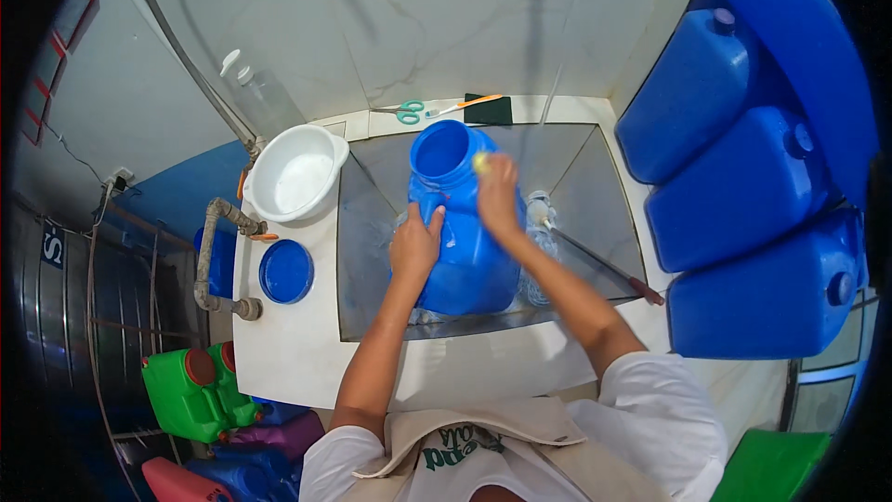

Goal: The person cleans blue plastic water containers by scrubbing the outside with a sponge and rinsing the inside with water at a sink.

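Note:
A blue plastic jug [469,265] with a wide, uncapped mouth stands in the grey sink [604,186], its opening tipped slightly away from me. My left hand [415,244] is closed round the handle just below the neck. Beside the neck, on the right, my right hand [498,195] pinches a small yellow sponge [480,162] against or close to the jug; some of it is hidden by my fingers. A long-handled brush [604,262] with a dark reddish grip leans across the sink's right side. Its white head lies near clear, crinkled plastic partly hidden by my forearm.
A white basin [295,172] and a round blue lid [286,271] lie on the left ledge beside a pipe tap [216,251]. Scissors [409,112], a toothbrush [465,106] and a dark scouring pad [489,110] line the back. Large blue containers [734,223] crowd the right.

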A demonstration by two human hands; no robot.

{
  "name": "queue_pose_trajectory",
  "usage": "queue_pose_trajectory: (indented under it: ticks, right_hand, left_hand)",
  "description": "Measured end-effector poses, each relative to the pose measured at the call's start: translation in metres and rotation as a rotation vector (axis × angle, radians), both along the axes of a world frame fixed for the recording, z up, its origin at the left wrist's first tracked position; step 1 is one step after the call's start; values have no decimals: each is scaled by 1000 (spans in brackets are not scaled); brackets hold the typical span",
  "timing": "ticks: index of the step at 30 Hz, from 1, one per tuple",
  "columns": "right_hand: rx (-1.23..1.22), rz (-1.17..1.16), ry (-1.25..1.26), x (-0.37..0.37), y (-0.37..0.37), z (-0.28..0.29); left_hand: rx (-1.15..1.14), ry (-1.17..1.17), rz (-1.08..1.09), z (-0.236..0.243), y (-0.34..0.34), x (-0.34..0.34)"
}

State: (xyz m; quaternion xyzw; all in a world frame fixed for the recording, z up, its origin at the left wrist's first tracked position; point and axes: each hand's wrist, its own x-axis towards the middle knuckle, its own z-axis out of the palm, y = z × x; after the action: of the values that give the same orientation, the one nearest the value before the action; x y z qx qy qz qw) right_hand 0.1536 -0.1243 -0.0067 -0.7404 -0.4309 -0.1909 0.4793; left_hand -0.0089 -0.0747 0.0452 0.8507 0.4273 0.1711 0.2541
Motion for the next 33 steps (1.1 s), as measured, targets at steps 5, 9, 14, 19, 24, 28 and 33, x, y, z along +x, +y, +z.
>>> queue_pose_trajectory:
  ticks: [5, 9, 14, 19, 24, 28, 33]
  right_hand:
    - [-253, 326, -230, 5, -7, 15]
    - [-123, 156, -67, -17, -20, 1]
    - [-1064, 913, 127, -42, 12, 7]
    - [-461, 921, -150, -51, -31, -29]
    - [-146, 1003, -39, -99, -48, -67]
    - [-139, 357, 98, -15, 53, -97]
    - [-458, 280, 65, -36, -57, -204]
  left_hand:
    - [-98, 44, 33, 7, -6, 16]
    - [-77, 39, 57, 6, -3, 16]
    - [180, -52, 55, -16, -2, 13]
    - [-78, 11, 137, -35, 44, -25]
    - [-168, 24, 346, -69, 54, -67]
    - [-228, 33, 318, -70, 57, -52]
    - [-261, 34, 343, -69, 63, -57]
